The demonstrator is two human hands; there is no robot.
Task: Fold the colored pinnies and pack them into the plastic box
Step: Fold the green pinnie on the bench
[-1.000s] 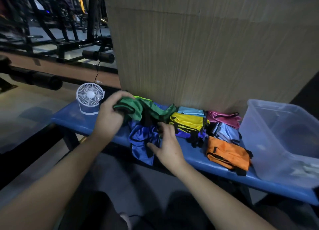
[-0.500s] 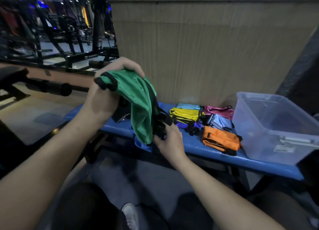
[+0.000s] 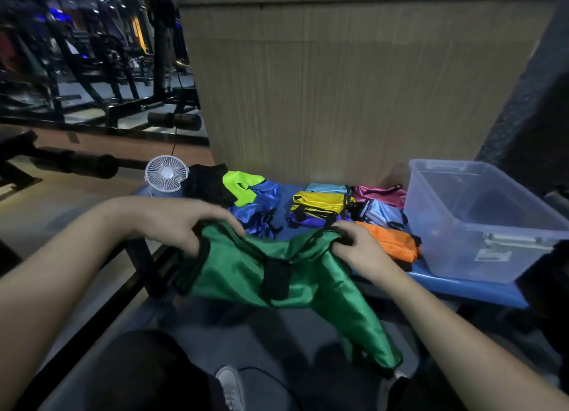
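While held, green pinny (image 3: 246,269) edge-gripped.

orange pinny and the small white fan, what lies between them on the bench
In the head view, between the orange pinny and the fan lie a yellow-and-purple folded stack, a crumpled blue pinny and a lime-and-black one.

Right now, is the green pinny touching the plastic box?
Apart. The head view shows the green pinny held out between the left hand and right hand, in front of the bench; the plastic box stands to the right, orange pinny between.
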